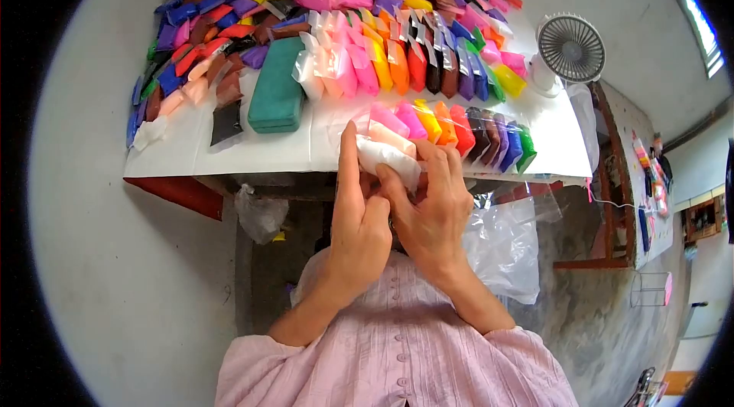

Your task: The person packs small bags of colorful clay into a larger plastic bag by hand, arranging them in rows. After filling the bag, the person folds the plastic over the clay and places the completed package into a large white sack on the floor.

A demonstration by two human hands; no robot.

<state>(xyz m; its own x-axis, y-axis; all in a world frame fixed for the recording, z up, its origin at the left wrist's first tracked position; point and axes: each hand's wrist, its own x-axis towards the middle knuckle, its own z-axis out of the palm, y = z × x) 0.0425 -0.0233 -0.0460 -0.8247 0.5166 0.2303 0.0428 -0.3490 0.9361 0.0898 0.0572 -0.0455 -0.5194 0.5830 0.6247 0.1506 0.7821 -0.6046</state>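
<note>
The right hand (436, 212) grips the white packet (388, 162) at the left end of the nearer coloured row (462, 130), apparently for alignment; the left hand (358, 229) extends an index finger (349, 166) alongside, its grip indeterminable. Behind, the farther row (397, 63) stands close-packed, likely saving space.

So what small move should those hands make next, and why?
Perhaps nudge the white packet squarely against the peach packet behind it: it lies slanted at the near left end of the row of coloured packets, with the right hand's thumb on it and the left hand's forefinger beside it.
</note>
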